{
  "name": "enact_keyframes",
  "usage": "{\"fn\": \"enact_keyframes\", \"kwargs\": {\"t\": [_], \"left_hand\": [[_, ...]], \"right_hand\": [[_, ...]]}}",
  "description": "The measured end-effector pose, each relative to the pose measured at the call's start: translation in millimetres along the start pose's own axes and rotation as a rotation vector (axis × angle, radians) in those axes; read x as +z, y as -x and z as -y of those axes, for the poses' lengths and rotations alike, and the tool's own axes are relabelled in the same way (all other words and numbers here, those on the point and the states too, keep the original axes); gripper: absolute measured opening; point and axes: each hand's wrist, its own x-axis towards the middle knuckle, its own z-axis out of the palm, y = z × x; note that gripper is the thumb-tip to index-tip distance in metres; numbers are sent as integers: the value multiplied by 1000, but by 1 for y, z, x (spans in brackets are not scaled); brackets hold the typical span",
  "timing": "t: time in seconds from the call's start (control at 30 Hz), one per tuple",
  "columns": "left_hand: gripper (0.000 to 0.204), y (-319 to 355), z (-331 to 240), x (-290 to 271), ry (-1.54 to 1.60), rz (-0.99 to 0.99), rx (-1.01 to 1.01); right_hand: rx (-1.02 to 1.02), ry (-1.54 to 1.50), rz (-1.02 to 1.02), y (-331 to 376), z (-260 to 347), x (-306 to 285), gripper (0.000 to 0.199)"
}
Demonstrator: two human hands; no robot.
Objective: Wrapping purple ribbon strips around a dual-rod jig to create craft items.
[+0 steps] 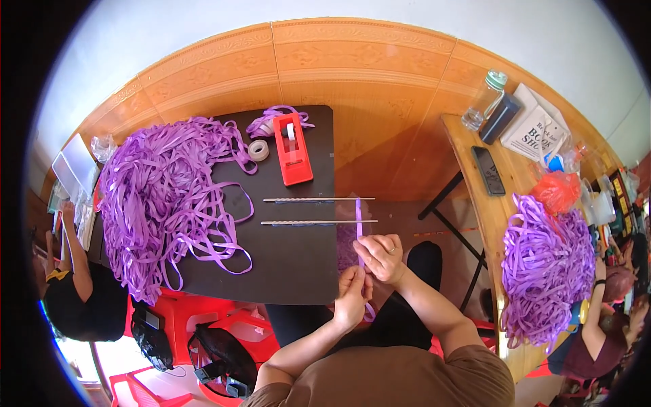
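A narrow purple ribbon (359, 211) runs over two slim metal chopsticks (305, 199) that lie parallel on the dark table and jut past its right edge. My right hand (381, 256) pinches this ribbon just below the nearer chopstick. Closer to me, my left hand (351, 292) is closed on the same ribbon, fingers bent and thumb pressed in. A short tail of ribbon hangs under my hands. On the table's left side lies a big tangled heap of purple ribbon (163, 176).
The dark table (291, 264) also carries a red tape dispenser (293, 163) and a tape roll (258, 150). To the right, a wooden table (471, 139) holds a bottle (483, 102), a phone (488, 171) and another ribbon heap (546, 271). Red stools and other people are at both sides.
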Motion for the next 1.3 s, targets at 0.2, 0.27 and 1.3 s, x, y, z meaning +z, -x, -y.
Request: {"fn": "enact_keyframes", "kwargs": {"t": [0.2, 0.27, 1.3], "left_hand": [[21, 8, -1, 0, -50, -51, -70], [22, 14, -2, 1, -84, -35, -65], [21, -37, 7, -18, -485, 122, -47]], "right_hand": [[7, -11, 26, -2, 0, -3, 28], [13, -25, 36, -2, -1, -4, 28], [1535, -1307, 176, -54, -105, 60, 7]]}}
